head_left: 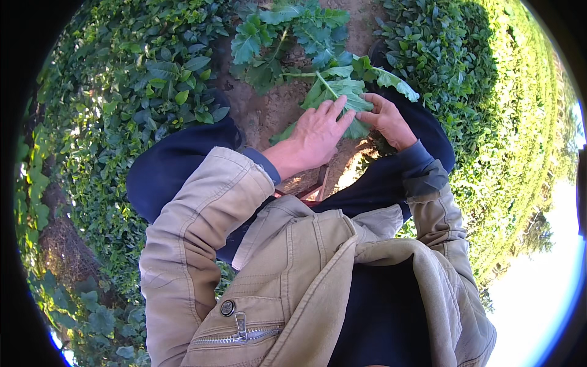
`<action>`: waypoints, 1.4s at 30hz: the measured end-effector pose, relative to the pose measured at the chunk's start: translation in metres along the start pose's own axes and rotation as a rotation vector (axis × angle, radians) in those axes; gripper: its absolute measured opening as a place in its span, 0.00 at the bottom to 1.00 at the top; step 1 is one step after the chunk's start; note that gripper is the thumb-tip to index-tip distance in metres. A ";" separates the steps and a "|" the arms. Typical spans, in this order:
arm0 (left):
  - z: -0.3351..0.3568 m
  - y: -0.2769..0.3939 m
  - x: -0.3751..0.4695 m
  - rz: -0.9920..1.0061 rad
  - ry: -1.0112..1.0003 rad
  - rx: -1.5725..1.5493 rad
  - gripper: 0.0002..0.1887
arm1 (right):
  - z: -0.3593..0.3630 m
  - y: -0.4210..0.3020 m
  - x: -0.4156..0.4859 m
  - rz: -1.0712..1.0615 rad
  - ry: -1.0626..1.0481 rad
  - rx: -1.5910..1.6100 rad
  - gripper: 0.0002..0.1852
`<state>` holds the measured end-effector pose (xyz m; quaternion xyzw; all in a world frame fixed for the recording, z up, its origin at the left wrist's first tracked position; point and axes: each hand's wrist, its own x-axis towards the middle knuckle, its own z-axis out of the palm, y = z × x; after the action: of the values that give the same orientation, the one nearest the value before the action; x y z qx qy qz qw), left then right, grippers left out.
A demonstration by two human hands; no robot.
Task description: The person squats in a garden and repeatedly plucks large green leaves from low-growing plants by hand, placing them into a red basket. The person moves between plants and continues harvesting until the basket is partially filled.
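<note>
A leafy green plant (316, 41) with lobed leaves grows from the bare soil before me. My left hand (314, 133) lies back up over one broad leaf (351, 89), its fingers spread on the leaf's surface near the pale midrib. At the right edge of the same leaf, my right hand (387, 118) has the leaf margin between thumb and fingers. Another leaf (396, 82) curls out above my right hand, over the dark trouser leg. Part of a lower leaf shows beneath my left hand.
Dense leafy shrubs stand close on the left (174, 69) and right (431, 59). Brown soil (257, 110) runs between them. My bent knees flank the plant, and a reddish metal frame (316, 188) shows below my hands.
</note>
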<state>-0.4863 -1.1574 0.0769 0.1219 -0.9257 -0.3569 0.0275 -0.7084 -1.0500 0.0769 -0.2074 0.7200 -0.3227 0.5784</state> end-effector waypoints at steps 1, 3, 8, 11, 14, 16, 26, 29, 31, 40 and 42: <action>-0.001 0.001 0.000 -0.020 0.020 0.051 0.48 | 0.004 -0.006 0.001 -0.005 0.009 0.041 0.34; -0.010 0.001 0.001 -0.059 0.097 0.113 0.48 | 0.012 -0.023 0.003 -0.020 0.029 0.124 0.34; -0.043 -0.030 0.026 -0.166 0.331 0.153 0.38 | 0.035 -0.078 0.028 -0.288 -0.027 0.059 0.36; -0.065 -0.056 0.037 -0.517 0.351 -0.162 0.21 | 0.036 -0.099 0.025 -0.470 0.020 -0.045 0.35; -0.069 -0.120 0.038 -0.648 0.524 -0.371 0.17 | 0.004 -0.096 -0.001 -0.603 0.194 -0.290 0.33; -0.067 -0.137 0.038 -0.722 0.565 -0.551 0.17 | -0.029 -0.071 -0.022 -0.529 0.318 -0.337 0.24; -0.086 -0.087 0.044 -0.328 0.745 -0.034 0.38 | -0.095 0.034 -0.054 -0.440 0.891 -0.968 0.45; -0.093 -0.053 0.053 0.010 0.815 0.199 0.37 | -0.087 0.011 -0.035 -0.582 0.844 -1.154 0.45; -0.093 -0.027 0.061 0.164 0.772 0.254 0.33 | -0.087 0.004 -0.019 -0.633 0.744 -1.275 0.45; -0.058 0.002 0.086 0.269 0.341 0.009 0.26 | -0.163 -0.008 0.064 -0.539 0.473 -1.265 0.14; -0.052 0.001 0.095 0.189 0.259 -0.055 0.26 | -0.164 -0.027 0.074 -0.506 0.443 -1.166 0.14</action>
<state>-0.5709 -1.2143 0.1127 0.0782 -0.9116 -0.3595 0.1833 -0.8873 -1.0824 0.0644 -0.5770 0.8072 -0.0419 0.1171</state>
